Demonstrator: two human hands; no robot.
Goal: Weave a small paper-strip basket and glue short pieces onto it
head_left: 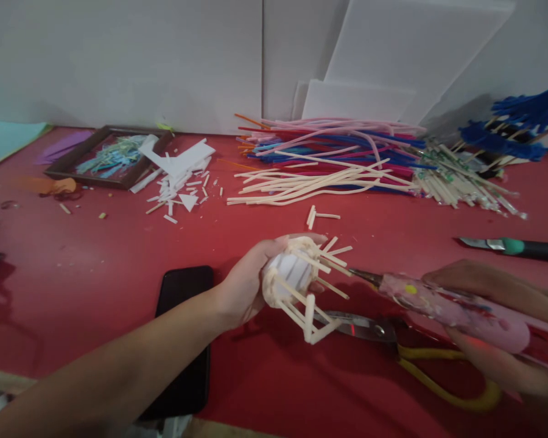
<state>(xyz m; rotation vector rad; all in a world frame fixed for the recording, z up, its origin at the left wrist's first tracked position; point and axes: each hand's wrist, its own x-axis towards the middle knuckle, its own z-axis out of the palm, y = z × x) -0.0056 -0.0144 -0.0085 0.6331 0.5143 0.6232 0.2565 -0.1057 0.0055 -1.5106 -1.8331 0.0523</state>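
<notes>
My left hand (251,277) is wrapped round a small craft model (292,271), a white core with cream stick-like pieces jutting out to the right and front. Two of its front pieces meet in a pointed corner. From the right, my right hand (493,316) grips a pink glue gun (438,307), its metal nozzle pointing left, close to the sticks. Whether the tip touches them I cannot tell. Beneath the gun and the model lie scissors (452,398) with yellow handles. A black phone (185,340) rests partly under my left forearm.
Coloured pipe cleaners (329,140) and cream strips (310,185) lie along the back. White paper scraps (178,173) and a brown frame (86,180) are at back left. A cutter knife (511,246) lies at right, near wrapped sticks (456,179). White boards (411,48) lean behind.
</notes>
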